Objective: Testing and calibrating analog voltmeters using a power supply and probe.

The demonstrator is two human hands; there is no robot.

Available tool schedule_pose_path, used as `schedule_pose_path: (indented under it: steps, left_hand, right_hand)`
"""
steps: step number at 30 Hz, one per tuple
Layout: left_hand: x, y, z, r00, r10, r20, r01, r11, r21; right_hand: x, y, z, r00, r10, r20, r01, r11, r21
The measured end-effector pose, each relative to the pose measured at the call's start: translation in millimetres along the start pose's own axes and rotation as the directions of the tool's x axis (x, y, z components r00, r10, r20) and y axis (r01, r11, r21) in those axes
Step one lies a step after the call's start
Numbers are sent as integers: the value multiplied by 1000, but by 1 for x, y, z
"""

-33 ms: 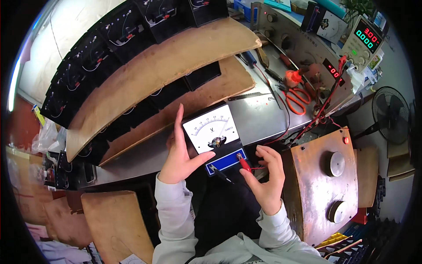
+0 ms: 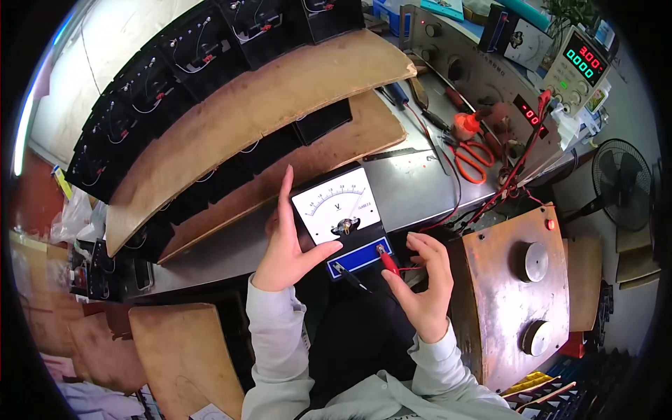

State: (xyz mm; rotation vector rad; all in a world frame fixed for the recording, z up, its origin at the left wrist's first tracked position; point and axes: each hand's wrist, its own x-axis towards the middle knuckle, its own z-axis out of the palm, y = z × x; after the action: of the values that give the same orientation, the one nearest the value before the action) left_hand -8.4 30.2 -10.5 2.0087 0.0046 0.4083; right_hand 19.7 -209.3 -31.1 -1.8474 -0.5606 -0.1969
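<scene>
A panel voltmeter (image 2: 329, 198) with a white dial and a black case is tilted in front of me, at the bench's near edge. My left hand (image 2: 281, 255) grips its left side, thumb on the lower front and some fingers hidden behind the case. Along its lower part runs a blue terminal strip (image 2: 360, 259). A red crocodile clip (image 2: 389, 262) sits at the strip's right terminal, a black crocodile clip (image 2: 353, 278) at the left one. Beside the red clip, my right hand (image 2: 428, 290) is open, fingers curved and apart, thumb tip close to the clip.
Wooden boards (image 2: 280, 105) at the back left carry rows of black meter cases (image 2: 189, 49). Orange-handled scissors (image 2: 474, 161) lie at the right among red leads. Beyond stands a power supply (image 2: 579, 66) with lit digits. A metal-topped box (image 2: 514, 294) with two knobs is near my right arm.
</scene>
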Motion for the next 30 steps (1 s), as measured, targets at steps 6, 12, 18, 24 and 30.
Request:
schedule_pose_path:
  steps: [6, 12, 18, 24, 30]
  left_hand:
    - [-6, 13, 35, 999, 46, -24, -49, 993, -106]
    - [-71, 69, 104, 986, 164, -26, -164, 986, 5]
    - [-106, 46, 137, 917, -11, 400, 29, 999, -38]
    - [-74, 61, 148, 794, 158, 587, -245, 967, 70]
    - [-68, 78, 161, 700, 118, 704, -260, 961, 96]
  right_hand:
    - [12, -17, 2, 977, -187, 98, 205, 953, -223]
    - [-55, 20, -43, 997, 53, -58, -58, 994, -96]
    - [-162, 75, -215, 679, 121, -724, -656, 542, -525]
    - [-196, 105, -268, 486, 90, -869, -861, 221, -458]
    - [-188, 106, -265, 396, 78, -915, -897, 245, -368]
